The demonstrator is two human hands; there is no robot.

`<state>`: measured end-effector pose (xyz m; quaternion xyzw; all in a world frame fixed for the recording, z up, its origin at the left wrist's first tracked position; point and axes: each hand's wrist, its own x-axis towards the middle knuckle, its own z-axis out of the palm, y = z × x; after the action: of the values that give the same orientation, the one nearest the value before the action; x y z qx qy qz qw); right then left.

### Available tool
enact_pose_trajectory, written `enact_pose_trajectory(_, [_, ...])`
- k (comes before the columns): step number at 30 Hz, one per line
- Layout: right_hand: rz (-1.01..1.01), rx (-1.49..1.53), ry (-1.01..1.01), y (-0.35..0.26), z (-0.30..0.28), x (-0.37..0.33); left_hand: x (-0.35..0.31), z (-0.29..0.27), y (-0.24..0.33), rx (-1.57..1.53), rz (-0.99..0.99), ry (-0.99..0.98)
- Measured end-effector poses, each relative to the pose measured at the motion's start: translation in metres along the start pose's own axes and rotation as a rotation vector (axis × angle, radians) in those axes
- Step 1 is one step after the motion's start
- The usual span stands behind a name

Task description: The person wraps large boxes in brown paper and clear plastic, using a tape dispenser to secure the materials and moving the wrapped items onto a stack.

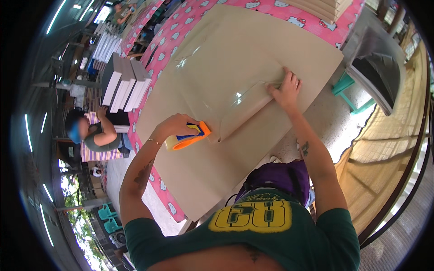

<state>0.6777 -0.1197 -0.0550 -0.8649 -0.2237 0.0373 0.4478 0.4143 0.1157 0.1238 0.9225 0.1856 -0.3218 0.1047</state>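
Note:
My left hand [184, 125] is closed around a tape dispenser [203, 131], orange and blue with a roll of tape in it. The dispenser's orange head rests at the near left corner of a package wrapped in brown paper [239, 101]. Strips of shiny clear tape run along the package's near edge and its far left side. My right hand [287, 90] lies on the package's right corner, thumb and fingers apart, touching the paper. Under the package spreads a large brown paper sheet [199, 180]. What is inside the wrapping is hidden.
A pink patterned cloth [169, 43] covers the table. Stacked brown boards [323, 8] stand at the far right. Thick white-edged blocks [126, 86] are piled at the left, beside a seated person [97, 131]. A dark plastic-covered panel [375, 74] leans on a green stool [346, 86].

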Motion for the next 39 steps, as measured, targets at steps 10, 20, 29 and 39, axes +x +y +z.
enact_pose_trajectory(10, [-0.121,-0.009,-0.226,-0.01,-0.014,-0.014,-0.102,0.13,-0.121,0.434,-0.826,0.099])
enact_pose_trajectory(20, [-0.092,0.093,-0.409,0.028,-0.042,0.028,0.022,0.205,0.05,-0.8,-0.991,0.996])
enact_pose_trajectory(29, [-0.05,0.518,-0.451,-0.085,-0.144,0.077,-0.058,0.097,0.12,-1.226,-0.701,1.826])
enact_pose_trajectory(39, [-0.596,1.274,-0.49,-0.113,-0.107,0.123,-0.022,0.175,0.003,-0.757,-0.518,1.687])
